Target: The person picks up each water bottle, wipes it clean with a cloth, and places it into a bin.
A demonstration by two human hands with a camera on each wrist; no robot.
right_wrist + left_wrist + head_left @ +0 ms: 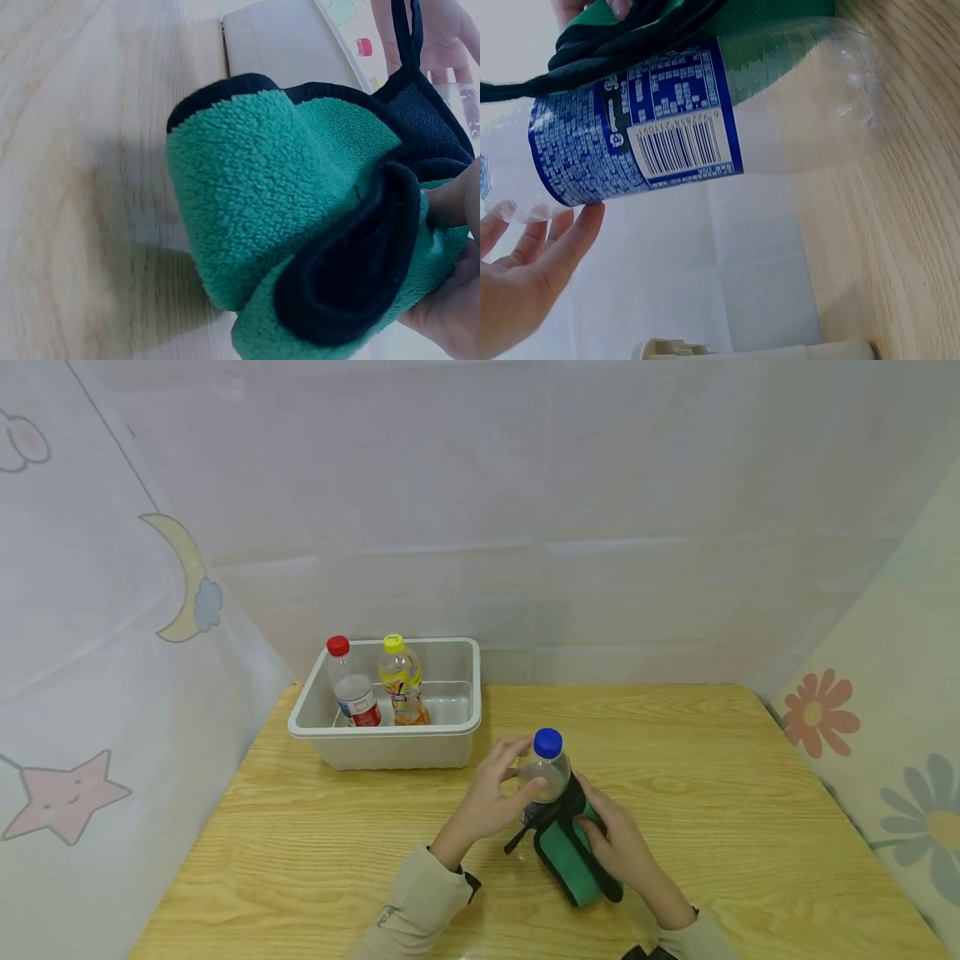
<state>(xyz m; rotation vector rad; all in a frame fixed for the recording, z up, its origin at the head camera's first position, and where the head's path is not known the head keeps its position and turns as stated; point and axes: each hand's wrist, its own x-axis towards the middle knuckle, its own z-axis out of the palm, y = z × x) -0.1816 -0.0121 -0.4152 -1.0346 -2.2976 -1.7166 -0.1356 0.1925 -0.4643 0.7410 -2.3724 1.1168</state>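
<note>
A clear plastic bottle (pixel 545 772) with a blue cap and a blue label (pixel 637 124) stands upright on the table in front of me. My left hand (pixel 495 789) holds its shoulder just below the cap, thumb on the near side and fingers behind. Against the bottle's right side, my right hand (pixel 611 835) grips a folded green fleecy cloth (pixel 567 860) with black edging. A black loop (pixel 409 37) hangs from one corner of that cloth, which covers part of the bottle. The cloth's thick pile and folded end show close up in the right wrist view.
A light grey plastic bin (pixel 397 750) stands at the table's back left. Inside are a red-capped bottle (pixel 352 689) and a yellow-capped bottle (pixel 402 681) with some orange at its base. A pale curtain (pixel 525 527) hangs behind the wooden table (pixel 712 760).
</note>
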